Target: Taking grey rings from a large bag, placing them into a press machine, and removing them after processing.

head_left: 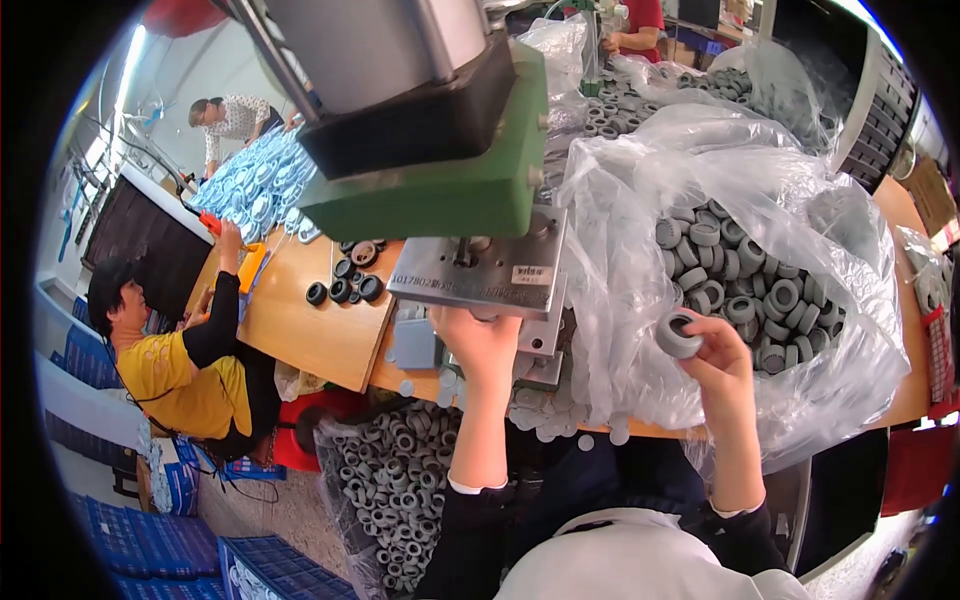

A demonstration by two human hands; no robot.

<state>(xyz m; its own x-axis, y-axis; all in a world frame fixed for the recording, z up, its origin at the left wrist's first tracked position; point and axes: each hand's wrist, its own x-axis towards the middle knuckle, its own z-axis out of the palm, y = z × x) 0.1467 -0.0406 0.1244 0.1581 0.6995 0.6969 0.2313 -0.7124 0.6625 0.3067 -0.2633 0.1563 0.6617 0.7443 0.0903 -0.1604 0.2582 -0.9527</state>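
Observation:
In my right hand [722,358] a grey tyre-like ring [679,338] is pinched between thumb and fingers, held up at the near left of an opened clear plastic bag [620,210]. The bag holds a heap of the same grey rings [745,285]. My left hand [482,340] reaches in under the steel plate [470,280] of a green-headed bench press [430,180]. That plate hides its fingertips, so I cannot see whether they hold anything. Small grey discs [545,418] lie scattered at the table edge below the press.
Below the table at left sits a bag of grey rings [395,490]. Black wheels [345,285] stand on the wooden table [290,320]. A co-worker in a yellow shirt [195,380] sits at left beside a light-blue pile [260,180]. Another person in red [640,40] works opposite.

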